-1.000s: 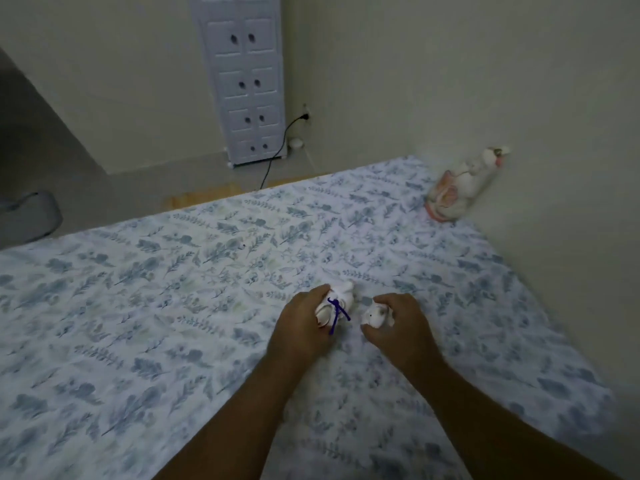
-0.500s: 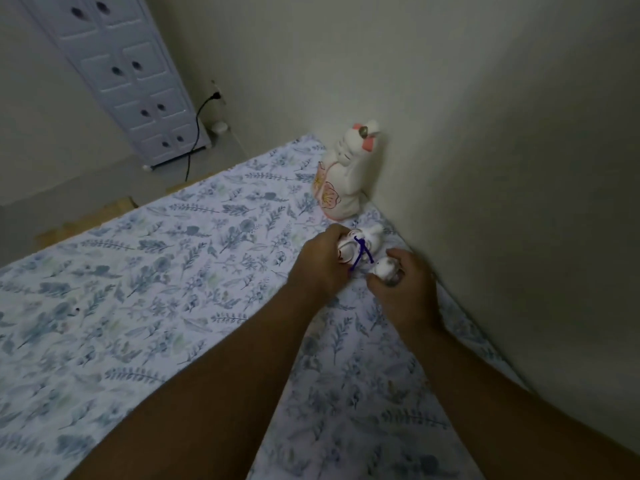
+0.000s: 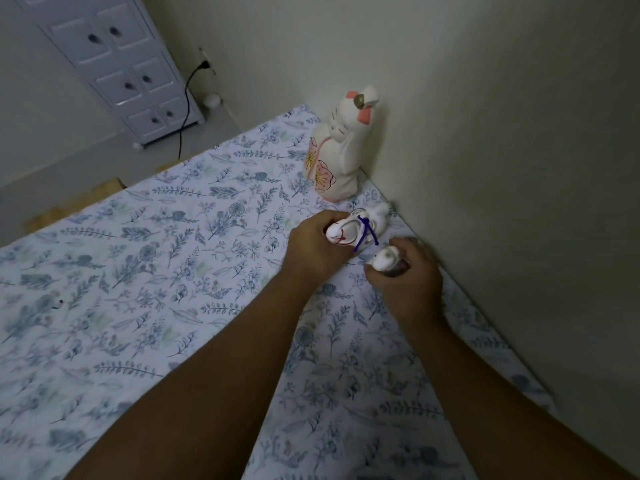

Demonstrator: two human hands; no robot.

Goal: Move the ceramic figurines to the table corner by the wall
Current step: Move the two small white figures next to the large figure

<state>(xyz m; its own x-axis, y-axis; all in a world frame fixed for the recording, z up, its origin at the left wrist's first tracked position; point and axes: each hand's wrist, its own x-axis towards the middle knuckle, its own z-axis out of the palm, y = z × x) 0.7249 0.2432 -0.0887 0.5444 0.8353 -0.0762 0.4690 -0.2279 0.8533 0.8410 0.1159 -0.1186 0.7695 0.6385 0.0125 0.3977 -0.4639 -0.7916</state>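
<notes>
A white ceramic figurine with a purple cord [image 3: 360, 227] tied around it sat right of the frame's centre, held in the left hand [image 3: 313, 249], whose fingers were curled closed around its near end. Its far end poked out past the fingers towards the wall. Whether it touched the cloth could not be told. Just beside it, lower and to the right, a smaller white figurine [image 3: 383, 259] was gripped in the right hand [image 3: 405, 277], fingers wrapped shut around it so that only its rounded top showed. The two hands were close together, with a narrow gap between them.

Above them, in the upper middle of the frame, a taller white cat-like figurine [image 3: 337, 150] with pink ears and pink flower markings stood upright in the table corner, right against the pale wall [image 3: 485, 133]. The held figurines were near its base, along the wall edge.

The table [image 3: 156, 271] was covered by a white cloth printed with blue-grey leaves and flowers, filling the left and lower parts of the frame. Both bare forearms reached in from the bottom edge.

In the upper left, beyond the table, stood a white drawer cabinet [image 3: 117, 64] on the floor, with a black cable [image 3: 185, 109] hanging from a wall socket beside it.
</notes>
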